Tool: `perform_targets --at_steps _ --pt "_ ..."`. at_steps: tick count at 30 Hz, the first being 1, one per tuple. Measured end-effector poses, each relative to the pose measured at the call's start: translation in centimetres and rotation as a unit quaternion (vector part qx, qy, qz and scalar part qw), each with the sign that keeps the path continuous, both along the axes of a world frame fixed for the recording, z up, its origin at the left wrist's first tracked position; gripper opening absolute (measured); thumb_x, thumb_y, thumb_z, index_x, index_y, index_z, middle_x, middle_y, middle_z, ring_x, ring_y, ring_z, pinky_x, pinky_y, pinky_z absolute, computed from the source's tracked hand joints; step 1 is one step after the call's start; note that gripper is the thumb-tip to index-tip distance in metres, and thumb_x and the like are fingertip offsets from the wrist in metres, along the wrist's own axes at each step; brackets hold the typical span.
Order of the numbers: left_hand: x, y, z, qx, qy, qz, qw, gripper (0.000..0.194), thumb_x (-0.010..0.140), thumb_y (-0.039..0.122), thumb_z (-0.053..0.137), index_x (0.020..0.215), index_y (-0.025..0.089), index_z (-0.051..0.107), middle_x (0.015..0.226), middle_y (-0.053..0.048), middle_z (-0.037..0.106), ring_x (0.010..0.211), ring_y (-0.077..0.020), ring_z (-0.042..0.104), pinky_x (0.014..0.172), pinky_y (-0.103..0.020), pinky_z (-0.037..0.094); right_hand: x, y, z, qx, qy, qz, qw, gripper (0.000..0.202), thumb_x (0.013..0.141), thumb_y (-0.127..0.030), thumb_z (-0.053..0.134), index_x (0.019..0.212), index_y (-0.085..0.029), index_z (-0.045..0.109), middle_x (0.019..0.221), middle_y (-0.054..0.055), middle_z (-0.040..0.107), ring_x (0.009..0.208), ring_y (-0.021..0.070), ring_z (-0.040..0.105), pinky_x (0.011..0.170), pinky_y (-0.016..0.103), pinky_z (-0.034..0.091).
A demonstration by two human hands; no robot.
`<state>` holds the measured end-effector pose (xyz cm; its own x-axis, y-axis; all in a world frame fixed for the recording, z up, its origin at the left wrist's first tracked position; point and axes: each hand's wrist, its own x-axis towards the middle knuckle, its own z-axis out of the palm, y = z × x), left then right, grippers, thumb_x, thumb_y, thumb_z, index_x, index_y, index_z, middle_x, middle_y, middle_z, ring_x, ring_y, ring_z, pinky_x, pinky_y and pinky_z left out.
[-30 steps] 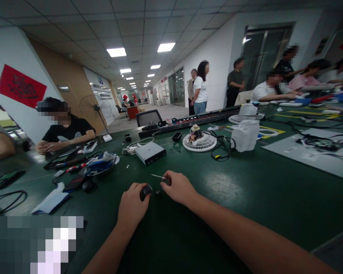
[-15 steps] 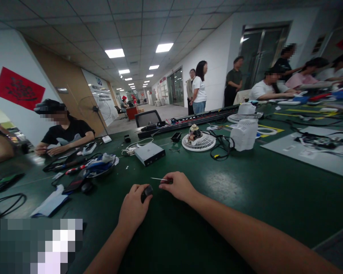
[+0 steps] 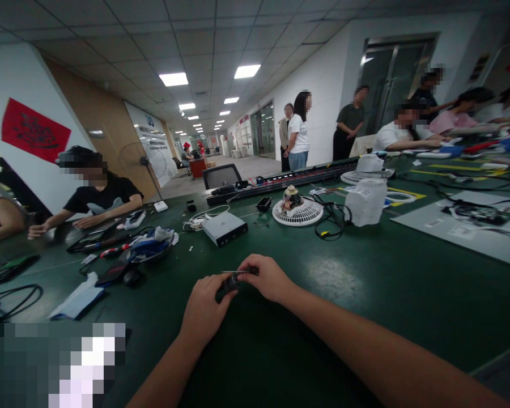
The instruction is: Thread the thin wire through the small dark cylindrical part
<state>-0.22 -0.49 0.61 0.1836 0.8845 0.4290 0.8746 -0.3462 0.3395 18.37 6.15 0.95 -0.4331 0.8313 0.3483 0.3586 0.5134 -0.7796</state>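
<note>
My left hand [image 3: 204, 303] is closed around a small black rounded object [image 3: 225, 290], whose kind I cannot make out. Just to its right, my right hand [image 3: 268, 276] pinches a thin screwdriver [image 3: 234, 272]. Its slim metal shaft points left and passes above the black object; whether the two touch I cannot tell. Most of the handle is hidden by my fingers. Both hands are over the dark green table [image 3: 348, 317]. Beyond them sits a silver box like an optical disc drive [image 3: 225, 228].
A round white fan grille with a motor [image 3: 297, 209] and a white plastic housing [image 3: 366, 203] stand beyond my hands. A grey panel with electronics [image 3: 463, 226] lies right. Tools and cables surround a blue cloth [image 3: 155, 246] on the left. A co-worker [image 3: 102, 195] sits there.
My left hand has brought the black object up and right, close to my right fingers. The screwdriver shaft now lies across above it; before, they were apart. The view has shifted slightly.
</note>
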Motion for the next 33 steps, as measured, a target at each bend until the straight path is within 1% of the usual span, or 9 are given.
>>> perform_targets --at_steps 6,10,14,16,19,22,26,30,33 --pt "-0.1 0.0 0.0 0.043 0.001 -0.01 0.999 0.028 0.085 0.03 0.063 0.113 0.024 0.064 0.099 -0.005 0.072 0.092 -0.0244 0.065 0.083 -0.04 0.05 0.1 0.2 -0.3 -0.014 0.027 0.003 1.0 0.007 0.078 -0.021 0.072 0.084 -0.018 0.073 0.083 0.001 0.067 0.077 0.0139 0.06 0.071 0.026 0.045" --pt "-0.1 0.0 -0.2 0.045 -0.004 -0.018 0.999 0.028 0.085 0.03 0.063 0.112 0.024 0.065 0.106 -0.006 0.072 0.097 -0.0251 0.064 0.087 -0.042 0.05 -0.1 -0.2 0.0 -0.042 0.041 0.024 0.998 0.006 0.078 -0.018 0.071 0.083 -0.017 0.072 0.08 0.0 0.067 0.076 0.0134 0.06 0.07 0.025 0.045" --pt "-0.4 0.1 -0.5 0.047 -0.011 -0.035 0.998 0.03 0.086 0.032 0.063 0.115 0.023 0.064 0.11 -0.007 0.071 0.101 -0.0253 0.063 0.091 -0.044 0.048 -0.2 -0.6 0.3 -0.006 0.041 0.028 0.999 0.004 0.076 -0.015 0.071 0.079 -0.017 0.07 0.08 0.0 0.065 0.076 0.0131 0.059 0.07 0.025 0.044" --pt "-0.5 0.1 -0.5 0.05 -0.01 -0.044 0.998 0.032 0.085 0.03 0.064 0.116 0.023 0.063 0.11 -0.007 0.071 0.102 -0.0252 0.063 0.091 -0.044 0.048 -0.2 -0.6 0.3 -0.009 0.051 0.024 0.998 0.009 0.073 -0.016 0.073 0.081 -0.017 0.068 0.078 -0.001 0.065 0.074 0.0129 0.058 0.068 0.025 0.044" --pt "-0.6 0.1 -0.5 0.05 -0.008 -0.06 0.997 0.032 0.084 0.024 0.065 0.116 0.024 0.063 0.11 -0.006 0.071 0.103 -0.0248 0.063 0.093 -0.044 0.048 -0.1 -0.4 0.0 -0.068 0.077 0.039 0.994 0.018 0.068 -0.017 0.076 0.082 -0.016 0.064 0.073 -0.003 0.063 0.067 0.0115 0.056 0.061 0.023 0.043" --pt "-0.6 0.1 -0.4 0.056 -0.014 -0.073 0.996 0.03 0.084 0.022 0.065 0.114 0.024 0.064 0.11 -0.006 0.071 0.104 -0.0249 0.063 0.094 -0.045 0.047 -0.3 -0.1 -0.4 -0.135 0.106 0.067 0.983 0.017 0.068 -0.02 0.076 0.075 -0.015 0.063 0.067 -0.003 0.061 0.061 0.0105 0.054 0.057 0.023 0.041" --pt "-0.5 0.1 -0.5 0.074 -0.031 -0.051 0.995 0.03 0.083 0.022 0.065 0.113 0.024 0.064 0.109 -0.007 0.071 0.104 -0.0248 0.063 0.093 -0.044 0.048 -0.9 -0.3 -0.7 -0.184 0.166 0.082 0.965 0.017 0.07 -0.023 0.075 0.077 -0.015 0.062 0.067 -0.004 0.059 0.06 0.0098 0.052 0.056 0.023 0.041" --pt "-0.3 0.1 -0.6 0.071 -0.032 -0.004 0.997 0.03 0.083 0.023 0.065 0.112 0.025 0.063 0.105 -0.004 0.071 0.098 -0.0238 0.065 0.088 -0.042 0.05 -1.0 -0.5 -0.5 -0.134 0.129 0.039 0.982 0.015 0.079 -0.024 0.067 0.092 -0.016 0.062 0.075 -0.002 0.059 0.066 0.0111 0.053 0.061 0.024 0.043" --pt "-0.3 0.3 -0.5 0.066 -0.032 0.041 0.996 0.027 0.082 0.023 0.064 0.109 0.025 0.064 0.103 -0.004 0.072 0.095 -0.024 0.065 0.086 -0.041 0.05 -0.3 -0.4 -0.1 -0.057 0.064 -0.016 0.996 0.016 0.086 -0.021 0.059 0.101 -0.018 0.061 0.082 0.0 0.06 0.072 0.0126 0.054 0.066 0.026 0.044"
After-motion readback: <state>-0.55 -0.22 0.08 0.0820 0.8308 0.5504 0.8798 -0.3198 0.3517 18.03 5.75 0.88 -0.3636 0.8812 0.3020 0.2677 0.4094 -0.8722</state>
